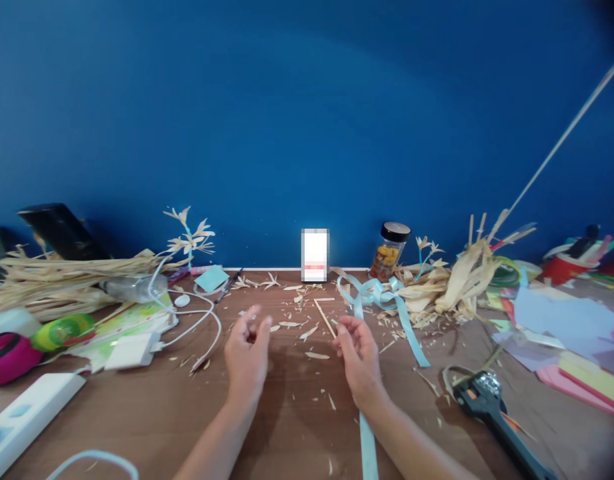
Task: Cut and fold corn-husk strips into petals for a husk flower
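My right hand (357, 357) pinches a thin pale stick (325, 317) between thumb and fingers. The stick slants up and left, and a short piece lies crosswise at its far tip; whether they are joined I cannot tell. My left hand (247, 353) hovers over the table with its fingers loosely curled, the thumb apart and nothing visible between them. Cut scraps of dried husk (317, 355) lie scattered around both hands. A light blue ribbon (405, 327) loops behind my right hand, and a strip of it passes under my right forearm.
Dried husks (467, 280) are heaped at right, beside a lidded jar (387, 252). A dark-handled tool (501, 420) lies front right, near coloured papers (561, 323). At left are husk flowers (191, 233), a white cable (219, 330) and a power strip (34, 413). A blue wall (307, 133) rises behind.
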`<state>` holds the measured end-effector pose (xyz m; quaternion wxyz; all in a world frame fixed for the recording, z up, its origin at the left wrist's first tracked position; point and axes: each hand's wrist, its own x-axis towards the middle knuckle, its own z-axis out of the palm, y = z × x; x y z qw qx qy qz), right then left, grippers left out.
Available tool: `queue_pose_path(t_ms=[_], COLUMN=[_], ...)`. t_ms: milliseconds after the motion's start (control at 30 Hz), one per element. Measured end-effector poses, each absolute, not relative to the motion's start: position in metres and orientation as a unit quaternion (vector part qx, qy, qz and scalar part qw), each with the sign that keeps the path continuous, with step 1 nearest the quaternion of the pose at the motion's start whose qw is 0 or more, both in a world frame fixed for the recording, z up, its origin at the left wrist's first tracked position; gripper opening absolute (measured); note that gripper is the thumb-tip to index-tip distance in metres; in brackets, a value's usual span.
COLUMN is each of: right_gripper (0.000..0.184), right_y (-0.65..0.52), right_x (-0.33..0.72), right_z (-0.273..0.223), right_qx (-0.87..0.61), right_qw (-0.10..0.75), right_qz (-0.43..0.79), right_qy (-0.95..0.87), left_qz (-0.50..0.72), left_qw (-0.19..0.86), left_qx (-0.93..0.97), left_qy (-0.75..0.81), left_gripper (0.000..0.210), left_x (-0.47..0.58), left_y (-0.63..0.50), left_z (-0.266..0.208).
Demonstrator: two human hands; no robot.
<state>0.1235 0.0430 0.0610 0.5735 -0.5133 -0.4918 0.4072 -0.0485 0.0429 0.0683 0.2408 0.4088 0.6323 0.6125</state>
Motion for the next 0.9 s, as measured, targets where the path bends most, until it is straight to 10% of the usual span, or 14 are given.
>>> queue_pose_path(t_ms=[367, 900], right_gripper=[0.007, 0.012], right_y=[0.037, 0.038], right_x=[0.135, 0.126], right_z=[0.072, 0.066], right_qx=[-0.541, -0.527], right_qw=[0.265, 0.213], right_qz=[0.044, 0.034], right_qy=[-0.797, -0.822], left_qz=[0.306, 0.313], left_qw=[-0.017, 0.043], left_qx=[0.715, 0.735], left_qy=[0.628, 0.600], left_gripper=[0.022, 0.017], left_x=[-0.030, -0.024], left_y=[0.037, 0.039], left_z=[0.069, 0.063])
